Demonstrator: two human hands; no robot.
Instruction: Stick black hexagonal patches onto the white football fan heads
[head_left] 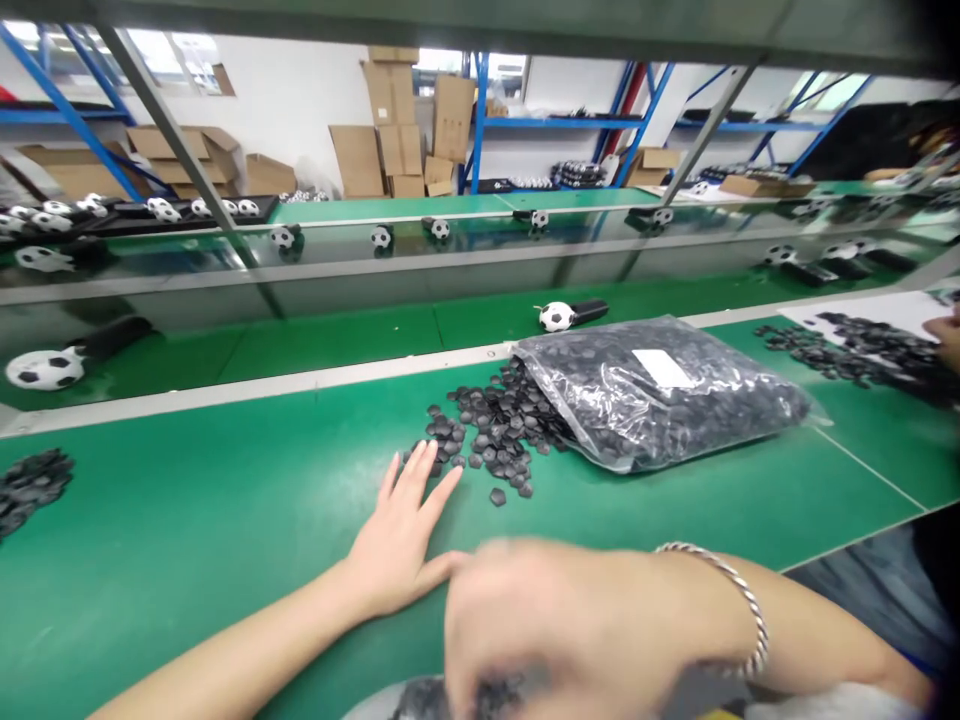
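Note:
My left hand lies spread over the green tabletop. Its fingertips touch the near edge of a loose pile of small black pentagon pieces. Those pieces spill from the mouth of a clear plastic bag, which is full of them and bears a white label. Closer to me, my right hand, with a twisted silver bracelet at the wrist, is blurred and bent downward. Under it, at the bottom edge, more black pieces show in something pale, partly cut off. The right fingertips are hidden.
Another black heap sits at the far left. Beyond a metal rail, a green conveyor carries soccer-ball items with black handles. At the right, another person's hand is beside black pieces. Slanted posts support an overhead shelf.

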